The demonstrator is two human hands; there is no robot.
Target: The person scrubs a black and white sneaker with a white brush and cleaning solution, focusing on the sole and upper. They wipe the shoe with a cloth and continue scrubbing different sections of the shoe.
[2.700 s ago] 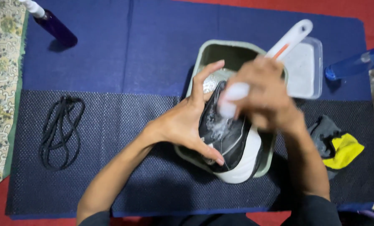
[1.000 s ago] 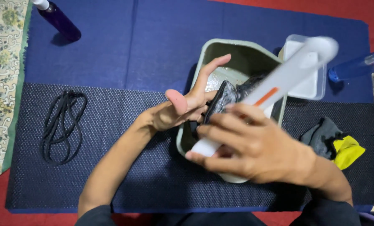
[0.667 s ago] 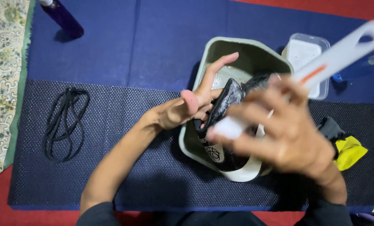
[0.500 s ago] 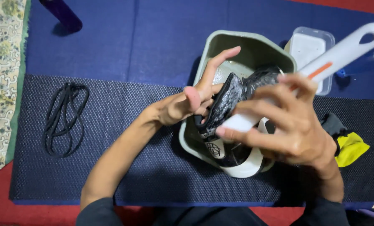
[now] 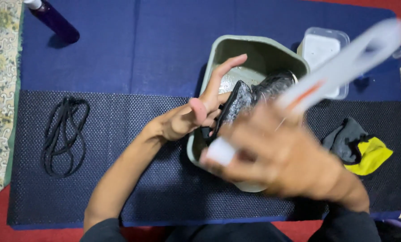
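From the head view, the left hand (image 5: 196, 114) steadies a black shoe (image 5: 250, 96) over the grey-green basin (image 5: 259, 49); the blurred right hand (image 5: 276, 157) grips a white brush (image 5: 339, 67). Better short, controlled strokes, shoe kept inside.

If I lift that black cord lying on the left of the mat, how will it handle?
The black cord lies in loose, tangled loops, so it is probably floppy and will dangle. It looks thin, so likely light. The textured mat under it may keep it from sliding when pushed.
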